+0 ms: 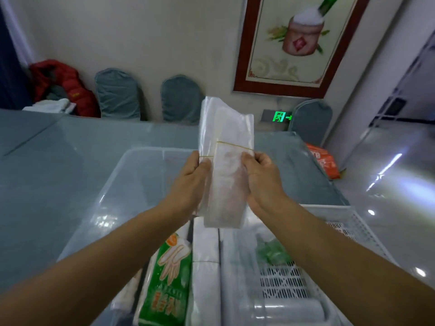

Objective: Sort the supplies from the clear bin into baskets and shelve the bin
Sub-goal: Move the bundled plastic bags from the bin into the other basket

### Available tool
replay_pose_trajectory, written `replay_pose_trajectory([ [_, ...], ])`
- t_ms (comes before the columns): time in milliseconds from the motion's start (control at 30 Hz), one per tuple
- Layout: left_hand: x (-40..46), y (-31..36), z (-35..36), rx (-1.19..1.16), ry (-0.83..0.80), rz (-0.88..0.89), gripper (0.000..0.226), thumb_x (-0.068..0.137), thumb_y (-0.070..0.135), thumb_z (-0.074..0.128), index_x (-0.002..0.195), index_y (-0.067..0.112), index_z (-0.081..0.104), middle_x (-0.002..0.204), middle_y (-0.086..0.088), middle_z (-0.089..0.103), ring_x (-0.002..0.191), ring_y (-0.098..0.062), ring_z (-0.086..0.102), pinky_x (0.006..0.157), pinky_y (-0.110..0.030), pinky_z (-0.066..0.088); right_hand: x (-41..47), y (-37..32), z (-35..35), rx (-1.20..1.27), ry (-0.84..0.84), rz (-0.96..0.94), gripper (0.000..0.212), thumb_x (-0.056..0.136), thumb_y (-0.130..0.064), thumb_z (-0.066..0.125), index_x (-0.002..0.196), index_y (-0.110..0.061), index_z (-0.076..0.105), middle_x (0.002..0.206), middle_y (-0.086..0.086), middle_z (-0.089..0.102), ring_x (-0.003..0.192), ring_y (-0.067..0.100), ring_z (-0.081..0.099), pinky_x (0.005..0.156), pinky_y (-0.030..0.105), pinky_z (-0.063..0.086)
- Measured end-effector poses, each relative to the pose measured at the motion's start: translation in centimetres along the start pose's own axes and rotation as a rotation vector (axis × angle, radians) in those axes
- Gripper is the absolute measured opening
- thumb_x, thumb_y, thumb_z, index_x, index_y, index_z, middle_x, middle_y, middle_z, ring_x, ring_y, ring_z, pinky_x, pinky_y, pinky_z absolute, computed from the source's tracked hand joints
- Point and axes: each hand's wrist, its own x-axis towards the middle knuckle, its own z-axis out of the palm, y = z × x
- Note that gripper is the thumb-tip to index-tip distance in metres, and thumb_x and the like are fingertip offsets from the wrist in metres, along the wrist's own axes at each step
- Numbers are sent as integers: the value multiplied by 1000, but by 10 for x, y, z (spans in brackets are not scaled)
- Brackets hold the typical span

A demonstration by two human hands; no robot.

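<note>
Both the left hand (188, 182) and right hand (261, 177) grip an upright, translucent white bag bundle (227, 175) bound with a yellow rubber band (231, 145).

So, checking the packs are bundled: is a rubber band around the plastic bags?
Yes, a thin yellow rubber band wraps the plastic bags between both hands.

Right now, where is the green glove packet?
In the head view, the green glove packet lies low and left of centre inside the clear bin, beside white bag bundles and under the left hand.
</note>
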Motion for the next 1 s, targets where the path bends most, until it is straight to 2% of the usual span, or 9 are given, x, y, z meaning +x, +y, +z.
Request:
replay_pose_trajectory([
  [133,4,2,65,-43,-102,-11,18,93,40,43,97,25,53,97,4,64,78,3,64,61,-13,49,16,-10,-53,-9,114,-5,8,86,-22,60,90,-15,60,72,-4,64,57,6,61,56,26,55],
  [200,10,3,105,-43,-171,-65,23,81,31,62,101,26,52,100,0,67,83,-6,68,65,-22,54,28,-16,-86,12,158,21,7,86,-21,59,90,-15,59,74,-2,65,60,9,63,56,27,56],
  [300,22,2,171,11,-194,-149,40,74,6,65,110,14,52,102,-10,66,89,-24,67,74,-38,57,50,-29,-143,-1,172,49,3,87,-16,58,90,-15,57,84,5,66,67,16,64,59,30,57],
  [367,30,-1,215,-16,-202,-222,38,75,1,62,110,11,51,101,-13,65,88,-28,66,73,-39,57,64,-37,-187,40,134,114,8,86,-11,59,93,-14,57,85,7,68,68,19,68,58,34,58],
  [500,39,-20,297,-98,-265,-336,30,77,-6,58,103,7,56,89,-14,65,72,-24,64,61,-28,54,83,-41,-275,101,11,243,21,84,-6,59,105,-1,62,99,20,69,86,34,67,77,45,56],
  [667,32,-75,365,114,-557,-360,20,85,12,57,105,15,56,99,-8,66,87,-20,64,69,-29,53,87,-21,-360,10,78,309,18,80,8,61,94,-2,65,77,14,72,69,28,70,60,39,59],
  [733,28,-107,371,422,-585,-301,26,87,28,58,110,19,50,103,-2,63,90,-19,61,72,-30,52,87,-10,-387,-47,119,352,25,78,10,63,102,2,61,86,18,70,77,33,68,72,46,58],
  [833,13,-154,369,1000,-772,-82,37,88,20,53,124,22,46,119,-3,60,101,-21,58,79,-31,48,87,11,-423,-214,182,427,25,74,7,69,97,-3,62,100,22,66,90,38,65,84,52,53],
  [1000,-21,-197,381,1319,-1299,534,53,79,1,56,129,17,47,136,-6,49,132,-26,35,110,-41,26,80,46,-458,-379,222,505,29,71,2,72,99,-3,63,85,12,69,75,28,68,63,36,56],
])
